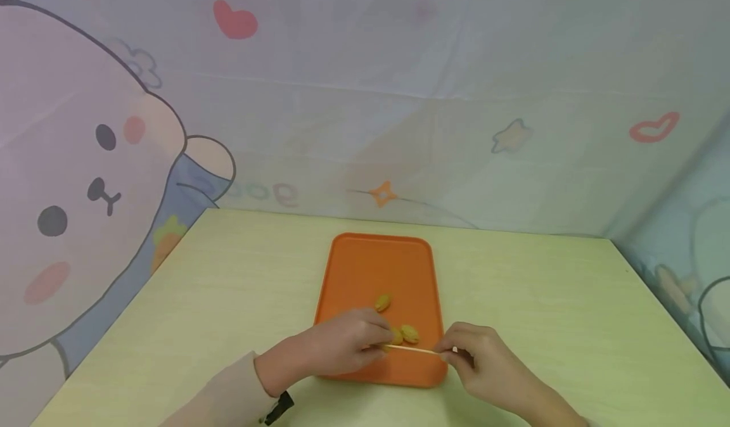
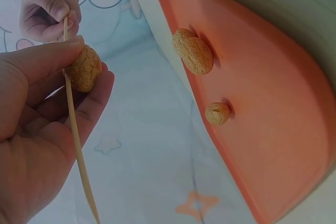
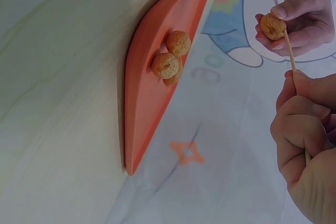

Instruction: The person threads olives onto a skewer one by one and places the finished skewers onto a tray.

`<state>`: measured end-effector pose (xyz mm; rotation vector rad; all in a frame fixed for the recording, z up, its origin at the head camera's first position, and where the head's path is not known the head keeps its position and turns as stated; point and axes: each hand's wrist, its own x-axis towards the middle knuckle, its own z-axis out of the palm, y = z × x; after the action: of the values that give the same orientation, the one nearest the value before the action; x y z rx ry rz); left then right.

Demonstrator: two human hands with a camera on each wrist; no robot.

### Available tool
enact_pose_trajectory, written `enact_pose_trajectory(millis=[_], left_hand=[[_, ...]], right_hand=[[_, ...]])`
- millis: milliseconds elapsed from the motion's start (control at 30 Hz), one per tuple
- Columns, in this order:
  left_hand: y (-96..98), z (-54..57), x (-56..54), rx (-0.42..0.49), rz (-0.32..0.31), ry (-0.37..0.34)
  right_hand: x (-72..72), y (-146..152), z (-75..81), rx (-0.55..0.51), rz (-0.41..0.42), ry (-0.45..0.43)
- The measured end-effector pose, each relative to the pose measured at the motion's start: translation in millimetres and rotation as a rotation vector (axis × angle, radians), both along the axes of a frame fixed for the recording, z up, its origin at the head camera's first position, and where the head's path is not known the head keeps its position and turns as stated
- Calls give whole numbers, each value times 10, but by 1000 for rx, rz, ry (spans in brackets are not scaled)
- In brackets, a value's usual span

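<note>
My left hand [image 1: 349, 341] is over the near left part of the orange tray [image 1: 379, 259]. Its thumb and fingers pinch a wrinkled golden-brown ball [image 2: 86, 72], like a small puff. A thin wooden skewer [image 2: 76, 135] runs along the edge of this ball, beneath the thumb, and sticks out on both sides; I cannot tell whether it pierces it. To the right, my right hand [image 1: 485, 360] grips the skewer's other end between thumb and curled fingers. Three similar balls [image 3: 165, 65] lie on the tray, two of them close together.
The tray lies on a pale yellow-green table [image 1: 530, 287], with its short side toward me. Behind the table hangs a printed cloth [image 1: 353, 97] with hearts, stars and a cartoon bear. A dark band [image 1: 279, 408] shows at my left wrist.
</note>
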<state>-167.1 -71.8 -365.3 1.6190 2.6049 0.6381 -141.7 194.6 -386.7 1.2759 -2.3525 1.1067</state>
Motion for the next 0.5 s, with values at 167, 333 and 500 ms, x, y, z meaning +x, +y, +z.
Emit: enact_pose_trajectory(millis=[167,333,500], left_hand=[[22,-27,-5,5,-6,16],[37,-42,-5,27,-30,50],[58,-50,-7,45,-53,93]], right_hand=[[0,-32,-11,12,-4,-15],[6,-62,-14,20,-10,-17],[9,-82,-18,28,-9,-16]])
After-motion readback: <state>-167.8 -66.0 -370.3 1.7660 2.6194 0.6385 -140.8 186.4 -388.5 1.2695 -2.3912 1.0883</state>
